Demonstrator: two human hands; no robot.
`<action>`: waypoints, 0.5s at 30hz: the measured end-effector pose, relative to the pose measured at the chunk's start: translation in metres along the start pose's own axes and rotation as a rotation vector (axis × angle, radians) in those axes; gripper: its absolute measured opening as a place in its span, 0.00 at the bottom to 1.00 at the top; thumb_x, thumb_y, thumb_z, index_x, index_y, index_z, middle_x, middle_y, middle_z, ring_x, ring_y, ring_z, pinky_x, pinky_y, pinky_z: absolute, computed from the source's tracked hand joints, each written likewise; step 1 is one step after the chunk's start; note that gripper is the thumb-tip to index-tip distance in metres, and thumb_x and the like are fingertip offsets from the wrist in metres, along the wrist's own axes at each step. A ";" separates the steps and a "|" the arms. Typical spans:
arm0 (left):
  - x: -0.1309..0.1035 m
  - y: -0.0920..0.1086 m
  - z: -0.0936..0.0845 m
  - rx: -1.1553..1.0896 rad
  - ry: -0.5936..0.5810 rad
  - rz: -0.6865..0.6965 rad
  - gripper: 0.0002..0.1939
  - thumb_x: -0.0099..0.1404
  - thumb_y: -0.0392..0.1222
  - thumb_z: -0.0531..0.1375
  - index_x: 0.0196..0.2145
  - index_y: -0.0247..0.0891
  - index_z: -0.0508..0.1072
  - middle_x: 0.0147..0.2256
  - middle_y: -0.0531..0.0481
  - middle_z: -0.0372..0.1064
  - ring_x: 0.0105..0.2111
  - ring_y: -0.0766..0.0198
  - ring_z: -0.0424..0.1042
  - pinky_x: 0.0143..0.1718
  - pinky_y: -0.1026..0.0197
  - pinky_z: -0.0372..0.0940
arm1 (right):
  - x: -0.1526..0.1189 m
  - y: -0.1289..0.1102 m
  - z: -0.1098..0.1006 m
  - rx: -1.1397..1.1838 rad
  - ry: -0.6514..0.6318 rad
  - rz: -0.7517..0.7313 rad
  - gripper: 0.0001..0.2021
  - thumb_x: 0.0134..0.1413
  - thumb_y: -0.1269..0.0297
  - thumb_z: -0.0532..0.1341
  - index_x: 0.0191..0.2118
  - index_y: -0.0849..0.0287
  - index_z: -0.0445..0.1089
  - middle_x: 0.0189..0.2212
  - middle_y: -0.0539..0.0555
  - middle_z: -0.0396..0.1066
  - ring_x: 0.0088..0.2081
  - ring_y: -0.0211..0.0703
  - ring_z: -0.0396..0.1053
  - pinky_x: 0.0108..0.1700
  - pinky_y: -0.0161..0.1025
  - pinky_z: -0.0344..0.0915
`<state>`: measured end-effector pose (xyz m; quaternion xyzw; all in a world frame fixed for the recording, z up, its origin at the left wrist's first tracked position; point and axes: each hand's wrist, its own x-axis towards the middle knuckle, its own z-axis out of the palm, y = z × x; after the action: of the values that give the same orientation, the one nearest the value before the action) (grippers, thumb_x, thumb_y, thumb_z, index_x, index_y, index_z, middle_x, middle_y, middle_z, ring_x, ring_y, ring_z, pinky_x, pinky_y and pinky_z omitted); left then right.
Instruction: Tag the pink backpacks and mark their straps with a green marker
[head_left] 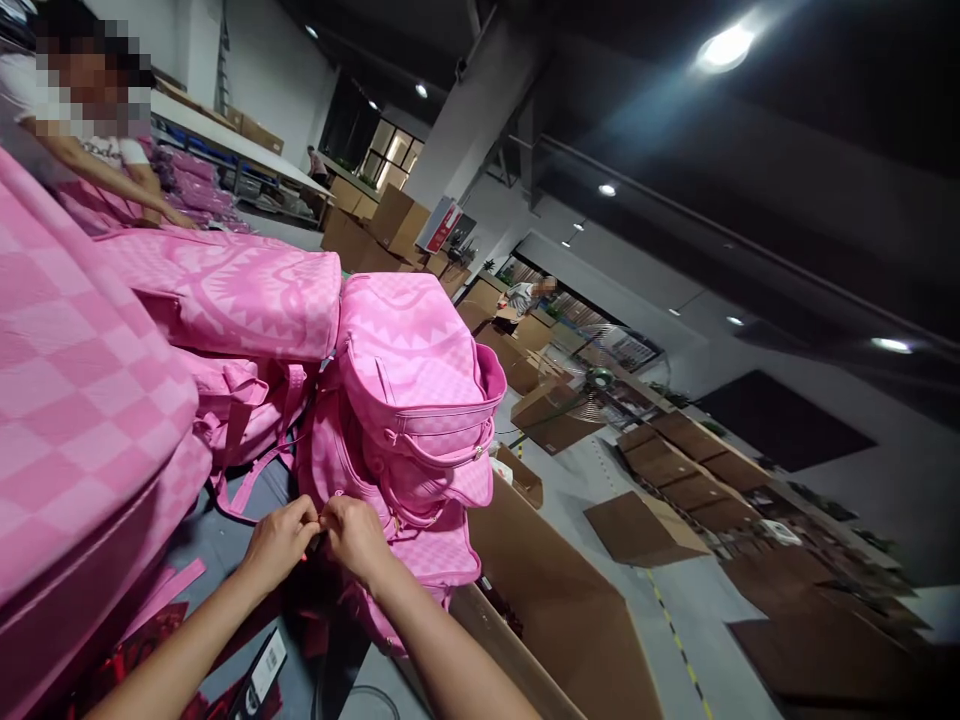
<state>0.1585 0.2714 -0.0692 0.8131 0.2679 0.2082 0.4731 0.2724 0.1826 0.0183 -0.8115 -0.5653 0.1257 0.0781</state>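
My left hand and my right hand meet at the near side of a stack of pink backpacks. Fingers of both hands are pinched close together, nearly touching; whatever small thing lies between them is hidden. Beside my fingers is a pink backpack low in the stack, its zip edge curving past them. A large pink checked backpack fills the left side. Behind it, another pink backpack with a toothed pattern lies on top of one with loose straps.
Below my wrists, a black tag with a white label lies on the dark table. An open cardboard box stands right of the stack. One person works at far left, another farther back. A fan and more cartons are beyond.
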 end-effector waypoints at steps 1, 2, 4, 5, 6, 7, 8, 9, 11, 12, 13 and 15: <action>0.000 0.001 -0.001 -0.018 -0.002 0.001 0.05 0.62 0.42 0.52 0.32 0.42 0.66 0.28 0.54 0.72 0.30 0.62 0.72 0.33 0.63 0.60 | 0.000 0.000 -0.001 0.023 0.009 0.008 0.06 0.54 0.75 0.60 0.35 0.59 0.72 0.35 0.54 0.76 0.38 0.42 0.72 0.37 0.33 0.58; 0.000 0.002 -0.001 -0.051 -0.028 0.013 0.07 0.62 0.43 0.51 0.34 0.43 0.67 0.30 0.54 0.73 0.30 0.62 0.73 0.34 0.63 0.61 | -0.001 0.000 -0.001 0.044 0.021 0.019 0.06 0.54 0.75 0.60 0.35 0.59 0.72 0.35 0.54 0.76 0.38 0.42 0.72 0.37 0.33 0.58; 0.000 0.003 -0.003 -0.121 -0.104 0.052 0.11 0.65 0.45 0.48 0.36 0.44 0.70 0.32 0.54 0.74 0.31 0.63 0.74 0.34 0.64 0.62 | -0.001 -0.001 -0.002 0.089 0.046 0.044 0.05 0.55 0.74 0.60 0.36 0.59 0.71 0.34 0.53 0.75 0.36 0.41 0.72 0.36 0.33 0.58; -0.001 0.003 -0.003 -0.133 -0.124 0.057 0.13 0.66 0.46 0.47 0.35 0.44 0.71 0.32 0.54 0.75 0.31 0.63 0.74 0.34 0.64 0.62 | -0.002 -0.001 -0.002 0.114 0.057 0.053 0.05 0.55 0.74 0.60 0.37 0.59 0.70 0.33 0.53 0.75 0.35 0.41 0.72 0.35 0.33 0.58; -0.002 0.003 -0.003 -0.122 -0.123 0.040 0.13 0.66 0.47 0.48 0.33 0.44 0.71 0.30 0.54 0.74 0.30 0.62 0.74 0.33 0.64 0.62 | -0.003 -0.001 -0.001 0.139 0.065 0.059 0.05 0.55 0.74 0.60 0.37 0.59 0.70 0.32 0.52 0.75 0.34 0.40 0.71 0.34 0.33 0.58; -0.002 0.003 -0.003 -0.099 -0.105 0.007 0.13 0.65 0.47 0.49 0.31 0.43 0.70 0.28 0.54 0.74 0.28 0.62 0.73 0.32 0.64 0.62 | -0.004 -0.001 -0.001 0.164 0.072 0.060 0.05 0.55 0.75 0.60 0.37 0.58 0.69 0.31 0.51 0.74 0.33 0.39 0.71 0.34 0.32 0.58; -0.003 0.003 -0.003 -0.081 -0.087 -0.022 0.11 0.64 0.48 0.51 0.30 0.43 0.69 0.26 0.54 0.73 0.27 0.62 0.73 0.31 0.64 0.61 | -0.004 0.000 0.000 0.189 0.079 0.058 0.06 0.55 0.75 0.60 0.37 0.58 0.68 0.31 0.50 0.74 0.32 0.39 0.70 0.34 0.32 0.58; -0.004 0.004 -0.003 -0.082 -0.081 -0.036 0.09 0.63 0.48 0.53 0.30 0.42 0.68 0.26 0.54 0.73 0.27 0.62 0.73 0.32 0.64 0.61 | -0.005 0.000 0.001 0.213 0.086 0.055 0.06 0.55 0.75 0.59 0.37 0.58 0.68 0.31 0.50 0.73 0.32 0.38 0.70 0.34 0.32 0.59; -0.005 0.005 -0.002 -0.135 -0.125 -0.013 0.09 0.63 0.47 0.53 0.35 0.43 0.68 0.29 0.54 0.74 0.28 0.62 0.74 0.33 0.64 0.62 | -0.005 0.002 0.003 0.255 0.105 0.049 0.07 0.55 0.76 0.58 0.38 0.58 0.67 0.32 0.49 0.73 0.33 0.38 0.70 0.35 0.31 0.59; -0.005 0.006 -0.002 -0.151 -0.155 0.011 0.10 0.65 0.47 0.51 0.36 0.43 0.69 0.30 0.54 0.75 0.29 0.63 0.74 0.34 0.64 0.62 | -0.005 0.003 0.003 0.272 0.115 0.048 0.08 0.55 0.77 0.58 0.38 0.58 0.67 0.32 0.49 0.73 0.34 0.38 0.70 0.35 0.31 0.60; -0.005 0.007 -0.002 -0.140 -0.164 0.028 0.11 0.66 0.47 0.50 0.37 0.43 0.69 0.30 0.54 0.75 0.30 0.63 0.74 0.34 0.64 0.62 | -0.005 0.003 0.004 0.288 0.123 0.046 0.08 0.55 0.77 0.58 0.39 0.58 0.66 0.32 0.49 0.73 0.34 0.38 0.70 0.36 0.31 0.60; -0.004 0.009 -0.002 -0.049 -0.112 0.025 0.10 0.65 0.46 0.50 0.33 0.43 0.69 0.28 0.54 0.73 0.29 0.62 0.73 0.33 0.64 0.61 | -0.005 0.005 0.006 0.312 0.140 0.045 0.08 0.55 0.77 0.58 0.38 0.57 0.66 0.31 0.48 0.72 0.34 0.38 0.70 0.36 0.31 0.60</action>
<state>0.1563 0.2661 -0.0612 0.8149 0.2258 0.1745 0.5044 0.2730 0.1759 0.0117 -0.8087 -0.5138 0.1567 0.2397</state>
